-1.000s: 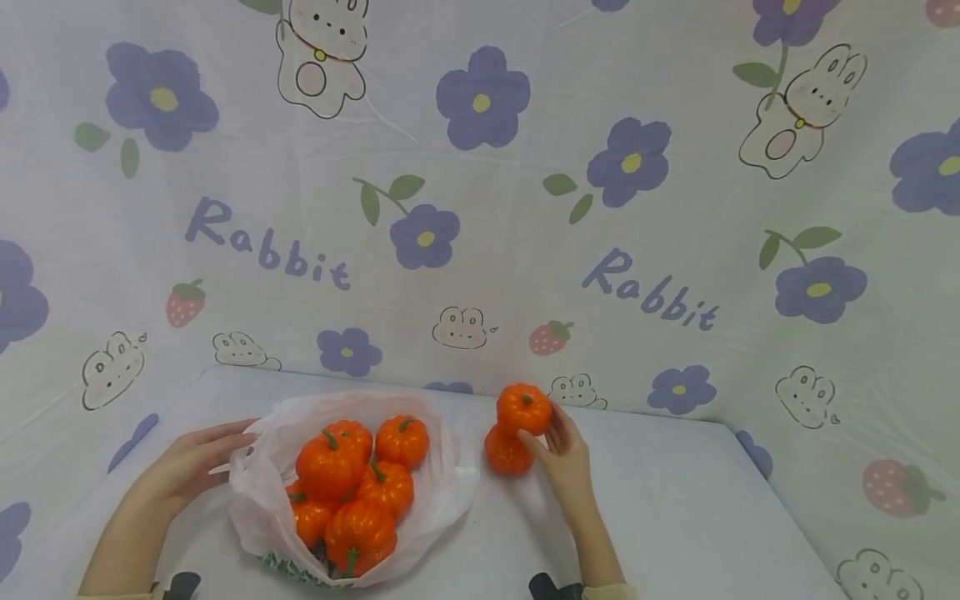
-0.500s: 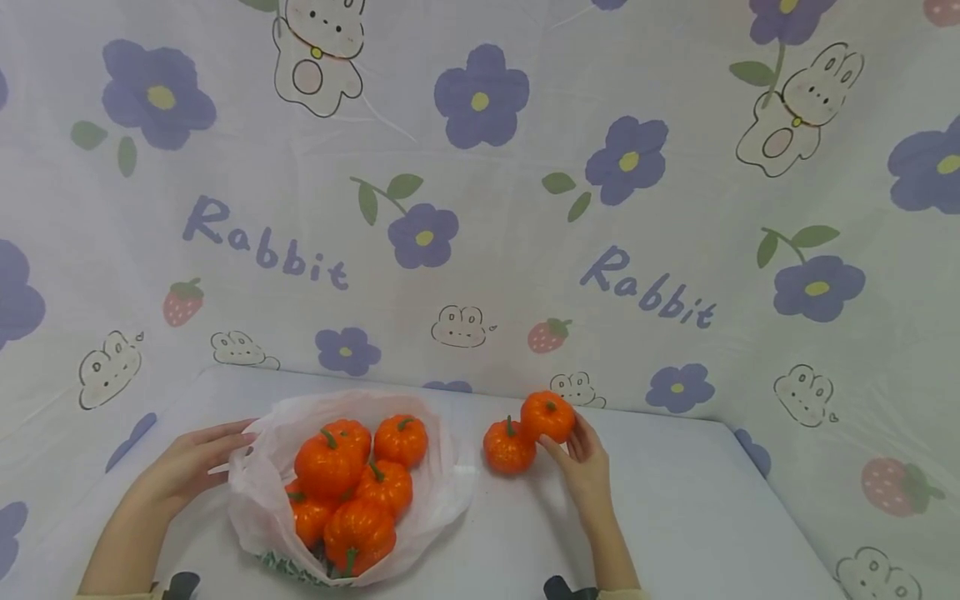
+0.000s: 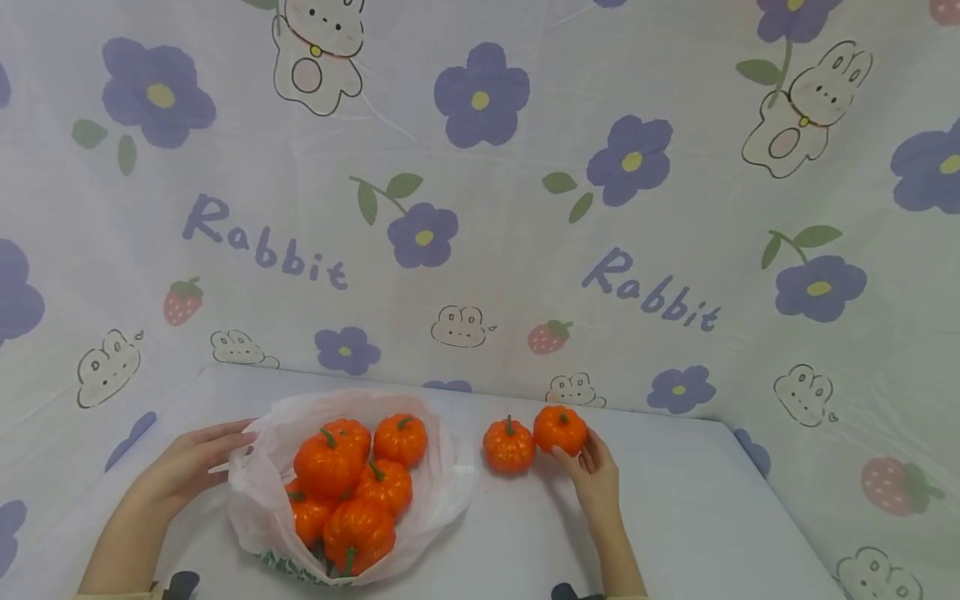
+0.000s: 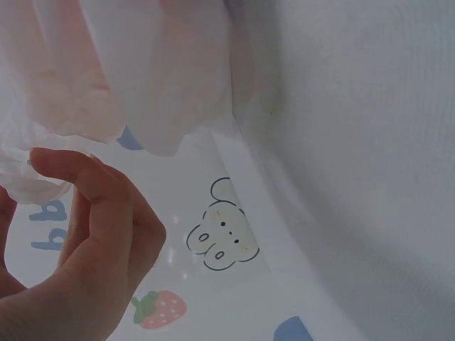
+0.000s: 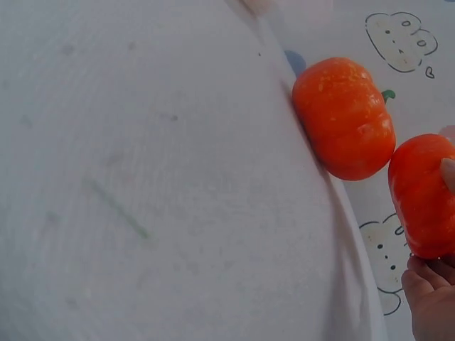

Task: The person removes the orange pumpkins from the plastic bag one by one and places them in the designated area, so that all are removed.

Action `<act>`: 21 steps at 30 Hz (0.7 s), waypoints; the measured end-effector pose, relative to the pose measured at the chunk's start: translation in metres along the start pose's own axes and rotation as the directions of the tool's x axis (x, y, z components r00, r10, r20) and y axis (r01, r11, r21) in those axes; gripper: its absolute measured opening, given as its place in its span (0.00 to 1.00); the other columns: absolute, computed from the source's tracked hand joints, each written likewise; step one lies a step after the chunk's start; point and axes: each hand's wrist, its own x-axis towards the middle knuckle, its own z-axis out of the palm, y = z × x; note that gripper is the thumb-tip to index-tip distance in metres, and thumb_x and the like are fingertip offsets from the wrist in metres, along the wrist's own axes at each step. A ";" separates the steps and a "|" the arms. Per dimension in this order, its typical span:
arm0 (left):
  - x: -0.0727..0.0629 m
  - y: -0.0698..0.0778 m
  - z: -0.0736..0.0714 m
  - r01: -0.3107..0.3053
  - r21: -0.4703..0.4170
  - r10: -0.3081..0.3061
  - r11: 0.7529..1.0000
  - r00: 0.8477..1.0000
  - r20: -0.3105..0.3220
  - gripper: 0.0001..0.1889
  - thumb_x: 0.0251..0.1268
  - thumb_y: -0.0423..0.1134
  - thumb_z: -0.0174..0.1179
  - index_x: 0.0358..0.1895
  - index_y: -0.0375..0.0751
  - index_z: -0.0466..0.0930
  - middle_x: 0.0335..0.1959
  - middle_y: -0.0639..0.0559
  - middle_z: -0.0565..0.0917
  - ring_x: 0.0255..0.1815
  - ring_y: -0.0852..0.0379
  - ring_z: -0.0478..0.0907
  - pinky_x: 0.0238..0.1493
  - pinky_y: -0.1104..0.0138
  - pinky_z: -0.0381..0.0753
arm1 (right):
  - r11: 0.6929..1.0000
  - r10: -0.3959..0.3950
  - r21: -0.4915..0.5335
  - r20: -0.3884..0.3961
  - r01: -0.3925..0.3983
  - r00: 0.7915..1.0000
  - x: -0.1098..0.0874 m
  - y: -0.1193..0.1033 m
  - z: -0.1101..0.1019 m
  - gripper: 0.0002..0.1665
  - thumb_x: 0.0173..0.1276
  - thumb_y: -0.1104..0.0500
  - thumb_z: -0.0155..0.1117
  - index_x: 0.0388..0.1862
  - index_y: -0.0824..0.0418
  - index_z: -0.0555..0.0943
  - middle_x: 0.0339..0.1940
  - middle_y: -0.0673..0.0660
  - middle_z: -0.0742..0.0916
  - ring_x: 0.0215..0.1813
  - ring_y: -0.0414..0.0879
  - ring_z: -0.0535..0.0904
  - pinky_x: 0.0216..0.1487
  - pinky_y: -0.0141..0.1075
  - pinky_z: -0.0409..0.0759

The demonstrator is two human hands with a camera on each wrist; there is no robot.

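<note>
A white plastic bag (image 3: pixel 438 500) stands on the left of the table, its mouth wide and several small orange pumpkins (image 3: pixel 330 467) with green stems inside. At the bag's left rim, my left hand (image 3: pixel 191 467) pinches the plastic with curled fingers; in the left wrist view that hand (image 4: pixel 99 234) is beside the hanging plastic (image 4: pixel 163 85). My right hand (image 3: pixel 597 483) grips a pumpkin (image 3: pixel 559 430) from its right side, thumb in front. Just left of it, a second pumpkin (image 3: pixel 508 447) sits upright on the table. In the right wrist view, the held pumpkin (image 5: pixel 423 195) partly hides my fingers.
The white table (image 3: pixel 675 517) reaches its back edge close behind the pumpkins. A cloth backdrop (image 3: pixel 525 217) with rabbits, flowers and strawberries rises behind and along both sides.
My right hand has moved right and down with its pumpkin, from above the loose pumpkin to beside it. The left hand and the bag have stayed in place.
</note>
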 end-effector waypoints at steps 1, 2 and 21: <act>0.000 0.000 0.000 -0.001 -0.002 0.001 1.000 1.000 0.000 0.36 0.69 0.55 0.56 0.74 0.39 0.61 0.71 0.48 0.71 0.57 0.62 0.74 0.67 0.48 0.73 | 1.000 0.003 0.003 -0.001 -0.003 1.000 0.000 0.001 0.000 0.51 0.64 0.52 0.70 0.77 0.66 0.53 0.78 0.67 0.61 0.79 0.59 0.56 0.78 0.49 0.58; 0.000 0.000 0.000 0.000 -0.002 0.000 1.000 1.000 0.000 0.36 0.69 0.55 0.56 0.74 0.39 0.61 0.70 0.49 0.71 0.57 0.63 0.74 0.68 0.48 0.73 | 1.000 0.010 0.003 -0.002 -0.010 1.000 0.000 0.002 -0.001 0.52 0.64 0.52 0.70 0.77 0.66 0.53 0.78 0.67 0.61 0.79 0.58 0.56 0.78 0.49 0.58; 0.002 -0.001 -0.001 -0.001 -0.010 0.001 1.000 1.000 0.002 0.37 0.69 0.54 0.56 0.74 0.38 0.60 0.72 0.45 0.69 0.57 0.62 0.75 0.68 0.47 0.72 | 0.996 0.083 -0.039 -0.011 -0.083 0.996 -0.002 0.016 -0.008 0.50 0.67 0.55 0.67 0.77 0.70 0.51 0.77 0.72 0.59 0.78 0.64 0.56 0.75 0.50 0.62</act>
